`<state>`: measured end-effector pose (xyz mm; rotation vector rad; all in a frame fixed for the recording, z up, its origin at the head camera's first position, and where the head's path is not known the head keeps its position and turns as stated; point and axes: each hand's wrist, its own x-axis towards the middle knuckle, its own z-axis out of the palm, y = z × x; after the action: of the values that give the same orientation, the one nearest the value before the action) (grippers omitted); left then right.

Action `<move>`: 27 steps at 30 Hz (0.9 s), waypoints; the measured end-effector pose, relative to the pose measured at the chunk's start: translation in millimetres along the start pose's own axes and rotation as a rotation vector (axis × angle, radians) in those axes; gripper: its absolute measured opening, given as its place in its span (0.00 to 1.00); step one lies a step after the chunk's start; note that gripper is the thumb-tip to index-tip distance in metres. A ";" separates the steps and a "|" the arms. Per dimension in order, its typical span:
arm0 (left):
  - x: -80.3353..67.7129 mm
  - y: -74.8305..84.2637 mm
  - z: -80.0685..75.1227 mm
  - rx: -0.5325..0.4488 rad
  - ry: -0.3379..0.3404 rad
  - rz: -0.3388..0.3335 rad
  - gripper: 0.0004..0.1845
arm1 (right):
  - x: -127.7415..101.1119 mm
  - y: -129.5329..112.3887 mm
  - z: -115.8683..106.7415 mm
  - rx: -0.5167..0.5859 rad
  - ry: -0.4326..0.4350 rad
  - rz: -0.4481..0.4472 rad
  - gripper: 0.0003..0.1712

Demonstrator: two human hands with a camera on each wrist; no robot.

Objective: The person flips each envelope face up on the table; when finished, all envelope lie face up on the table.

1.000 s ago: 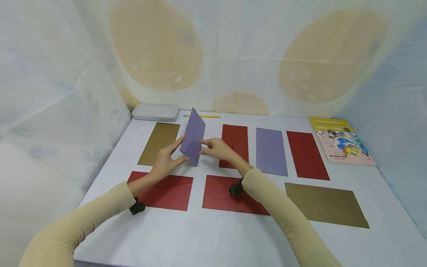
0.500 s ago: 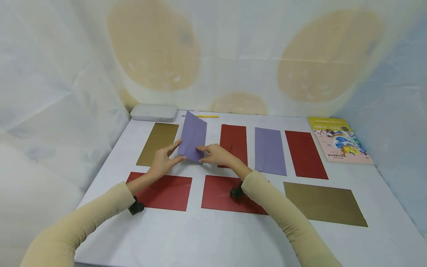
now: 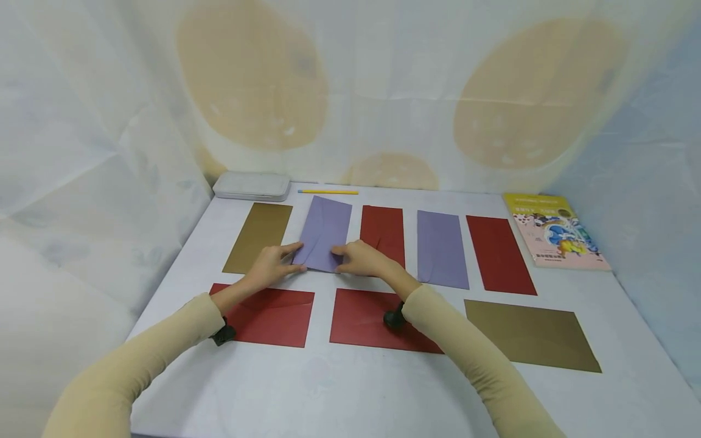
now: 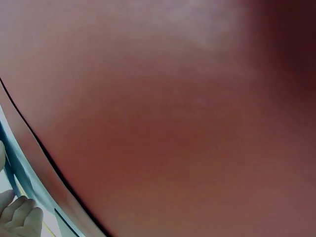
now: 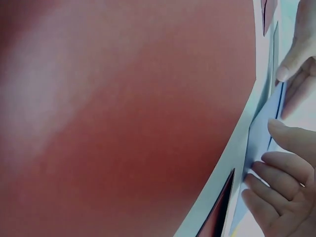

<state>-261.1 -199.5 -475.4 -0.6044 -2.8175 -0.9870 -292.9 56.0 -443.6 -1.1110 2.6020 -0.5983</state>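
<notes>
A purple envelope [image 3: 325, 231] lies nearly flat on the white table [image 3: 328, 389], in the back row between a gold envelope [image 3: 258, 236] and a red one [image 3: 383, 234]. My left hand [image 3: 272, 265] pinches its near left corner between thumb and forefinger. At the near right corner, my right hand [image 3: 358, 258] pinches it too. The right wrist view shows the purple envelope's edge [image 5: 261, 133] with my right fingers [image 5: 281, 197] at it, over a blurred red envelope [image 5: 123, 123]. A red envelope [image 4: 173, 123] fills the left wrist view.
Further right in the back row lie a second purple envelope [image 3: 441, 248], a red envelope [image 3: 499, 252] and a yellow book [image 3: 553, 230]. The front row holds two red envelopes [image 3: 274, 316] [image 3: 367, 319] and a gold one [image 3: 528, 334]. A white box [image 3: 252, 184] and yellow pencil [image 3: 328, 191] sit at the back.
The purple envelope, held up and tilted a second ago, has come down onto the table between the gold and red envelopes. Both hands lowered with it.
</notes>
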 end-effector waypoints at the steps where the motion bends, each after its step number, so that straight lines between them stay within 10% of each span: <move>1: 0.5 0.7 0.4 0.005 -0.010 -0.001 0.33 | -0.6 0.6 -0.1 0.004 0.001 0.001 0.30; 27: -2.4 4.0 2.3 0.079 -0.027 0.133 0.29 | -10.6 4.8 -3.8 0.063 0.012 0.027 0.30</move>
<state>-257.2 -196.1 -475.5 -0.7900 -2.7812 -0.8469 -290.2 67.8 -441.8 -1.0544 2.5850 -0.6779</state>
